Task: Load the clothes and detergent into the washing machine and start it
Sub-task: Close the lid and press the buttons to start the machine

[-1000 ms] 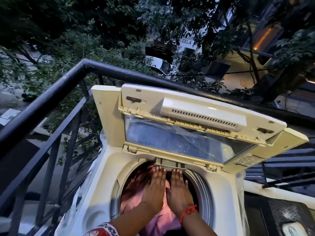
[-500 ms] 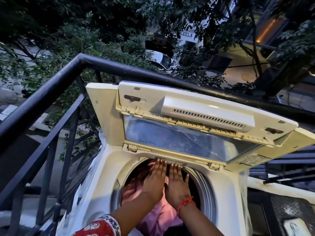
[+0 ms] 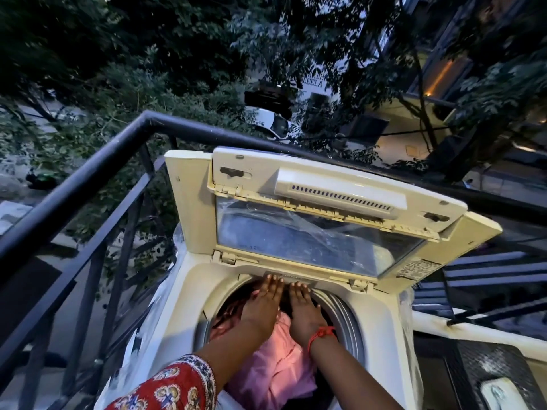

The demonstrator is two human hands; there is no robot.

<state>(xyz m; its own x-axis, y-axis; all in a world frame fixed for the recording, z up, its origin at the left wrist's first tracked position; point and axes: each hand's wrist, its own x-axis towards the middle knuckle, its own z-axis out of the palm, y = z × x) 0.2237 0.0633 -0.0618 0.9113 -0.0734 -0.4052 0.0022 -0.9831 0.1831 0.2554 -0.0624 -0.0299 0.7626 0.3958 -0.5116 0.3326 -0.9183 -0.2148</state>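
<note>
A person is reaching both hands into the open drum of a top-loading washing machine on a balcony, the left hand and right hand lying flat side by side, fingers straight and released, grasping nothing, fingertips pointing toward 12 o'clock at the drum's far rim. Pink clothes are sitting inside the drum beneath and at 6 o'clock of the hands. The raised lid is standing open at 12 o'clock, a black railing running behind the machine.
</note>
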